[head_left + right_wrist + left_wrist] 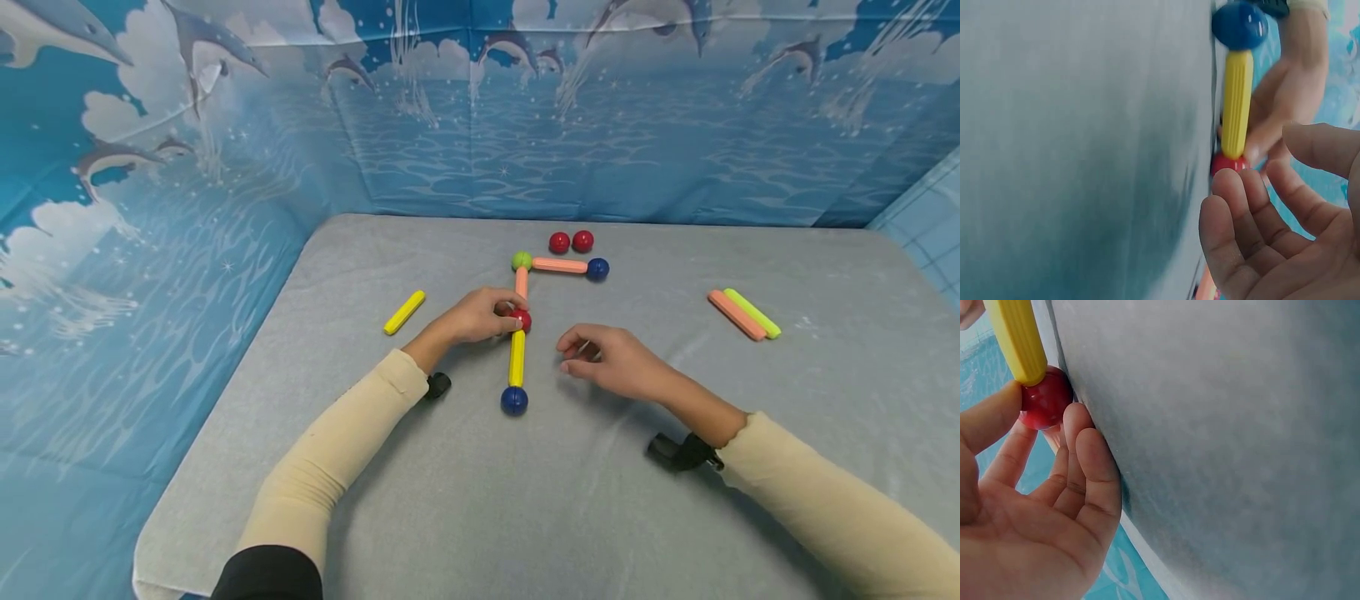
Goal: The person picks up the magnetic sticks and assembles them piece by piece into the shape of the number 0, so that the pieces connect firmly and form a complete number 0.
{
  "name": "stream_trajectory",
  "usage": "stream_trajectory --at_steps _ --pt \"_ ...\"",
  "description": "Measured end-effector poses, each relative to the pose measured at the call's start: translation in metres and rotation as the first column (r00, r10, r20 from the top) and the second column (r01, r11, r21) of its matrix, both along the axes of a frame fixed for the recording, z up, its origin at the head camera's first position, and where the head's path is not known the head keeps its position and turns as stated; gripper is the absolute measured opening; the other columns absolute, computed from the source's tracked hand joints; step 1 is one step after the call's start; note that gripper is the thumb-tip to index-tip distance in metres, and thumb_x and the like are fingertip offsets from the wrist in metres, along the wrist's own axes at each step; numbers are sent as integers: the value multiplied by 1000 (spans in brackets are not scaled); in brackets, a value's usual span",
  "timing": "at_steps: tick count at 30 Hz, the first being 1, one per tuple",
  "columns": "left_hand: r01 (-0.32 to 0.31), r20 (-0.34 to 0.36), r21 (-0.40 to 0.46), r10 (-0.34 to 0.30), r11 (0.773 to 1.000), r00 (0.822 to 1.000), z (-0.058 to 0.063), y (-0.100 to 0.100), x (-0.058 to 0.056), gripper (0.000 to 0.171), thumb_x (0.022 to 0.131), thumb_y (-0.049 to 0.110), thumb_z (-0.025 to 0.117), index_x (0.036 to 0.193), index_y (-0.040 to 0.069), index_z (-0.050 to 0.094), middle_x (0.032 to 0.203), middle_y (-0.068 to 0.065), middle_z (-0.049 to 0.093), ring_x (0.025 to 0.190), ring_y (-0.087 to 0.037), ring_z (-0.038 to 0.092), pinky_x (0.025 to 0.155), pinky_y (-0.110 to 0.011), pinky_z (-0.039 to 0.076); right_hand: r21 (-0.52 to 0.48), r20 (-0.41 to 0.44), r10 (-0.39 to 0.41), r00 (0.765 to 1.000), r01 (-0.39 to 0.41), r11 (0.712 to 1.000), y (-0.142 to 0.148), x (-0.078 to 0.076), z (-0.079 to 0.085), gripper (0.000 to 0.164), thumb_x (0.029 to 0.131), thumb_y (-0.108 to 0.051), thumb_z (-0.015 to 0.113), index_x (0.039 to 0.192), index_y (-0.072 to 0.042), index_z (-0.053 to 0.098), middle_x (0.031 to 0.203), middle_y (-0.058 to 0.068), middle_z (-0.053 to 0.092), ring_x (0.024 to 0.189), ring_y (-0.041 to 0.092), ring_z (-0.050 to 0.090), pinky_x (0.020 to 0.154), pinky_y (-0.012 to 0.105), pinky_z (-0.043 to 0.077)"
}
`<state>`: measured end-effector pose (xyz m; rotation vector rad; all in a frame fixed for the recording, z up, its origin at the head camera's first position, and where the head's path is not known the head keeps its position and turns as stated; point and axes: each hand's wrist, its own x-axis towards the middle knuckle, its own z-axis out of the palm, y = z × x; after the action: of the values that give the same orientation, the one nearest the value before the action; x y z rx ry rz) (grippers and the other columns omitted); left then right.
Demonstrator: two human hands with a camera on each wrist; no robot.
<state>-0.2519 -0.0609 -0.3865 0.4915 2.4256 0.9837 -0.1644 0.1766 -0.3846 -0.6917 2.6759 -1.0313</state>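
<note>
My left hand [483, 315] pinches a red ball [522, 320] between thumb and fingers; the left wrist view shows the thumb at the ball [1044, 403] beside the yellow stick [1019, 340]. That stick [517, 358] runs from the red ball toward me to a blue ball [514, 401]. On the far side a salmon stick [522, 282] links the red ball to a green ball [522, 261]. From there another salmon stick [559, 265] reaches right to a second blue ball [597, 269]. Right of the yellow stick, my right hand [611, 360] hovers with loosely bent fingers, holding nothing.
Two loose red balls [571, 242] lie near the far table edge. A yellow stick [405, 312] rests at left. At right a salmon stick [737, 315] and a lime stick [752, 312] lie side by side on the grey cloth [600, 517]. Dolphin-print curtains [465, 158] surround the table.
</note>
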Motion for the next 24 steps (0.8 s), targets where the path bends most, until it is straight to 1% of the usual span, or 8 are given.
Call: stream_trajectory --at_steps 4,9,15,17,19,20,22,24 --pt "-3 -1 -1 3 1000 1000 0 -2 0 35 98 22 62 133 20 61 122 -10 65 89 -18 62 73 -24 50 23 19 -49 999 49 999 15 -6 8 22 95 -15 66 114 -5 66 107 9 70 98 22 66 79 30 55" --pt "16 -7 3 -16 1000 1000 -1 -3 1 36 99 21 62 134 18 61 121 -11 65 86 -18 61 71 -22 50 93 13 -136 991 134 987 51 -11 16 27 98 -19 63 120 -4 64 112 13 68 102 28 66 75 31 54" --pt "8 13 5 -8 1000 1000 -1 -2 1 35 99 22 61 134 19 60 118 -10 65 85 -18 60 68 -22 49 195 -68 -231 971 240 951 108 -21 17 35 99 -21 61 124 2 60 111 24 66 101 39 65 66 31 52" --pt "6 17 3 -6 1000 1000 0 -1 1 36 99 22 61 135 19 60 118 -10 64 85 -18 60 68 -22 49 233 -95 -259 961 275 933 126 -25 17 36 99 -20 59 126 5 59 111 26 64 101 42 64 65 35 52" --pt "8 18 2 -8 1000 1000 1 -1 2 36 99 21 61 135 18 60 119 -10 64 84 -18 60 68 -22 49 285 -110 -281 953 301 910 142 -29 17 38 99 -18 58 126 8 58 111 30 63 100 44 62 67 41 52" --pt "8 16 0 -8 1000 1000 1 -1 2 36 99 21 61 135 18 60 119 -11 64 84 -18 60 68 -22 50 320 -124 -284 951 309 895 149 -31 17 38 98 -16 57 126 10 57 110 32 62 98 44 61 67 44 51" --pt "8 13 -1 -8 1000 1000 1 -1 2 36 99 21 62 135 18 60 119 -11 64 84 -19 60 68 -23 50 392 -161 -295 942 335 857 160 -34 13 39 96 -14 58 123 14 57 106 33 61 92 43 60 70 50 50" --pt "12 11 0 -12 1000 1000 1 0 2 36 99 21 62 135 17 60 119 -11 64 84 -19 60 69 -23 50 433 -203 -311 928 370 822 168 -35 8 38 93 -12 60 118 18 57 101 34 59 87 41 57 71 53 48"
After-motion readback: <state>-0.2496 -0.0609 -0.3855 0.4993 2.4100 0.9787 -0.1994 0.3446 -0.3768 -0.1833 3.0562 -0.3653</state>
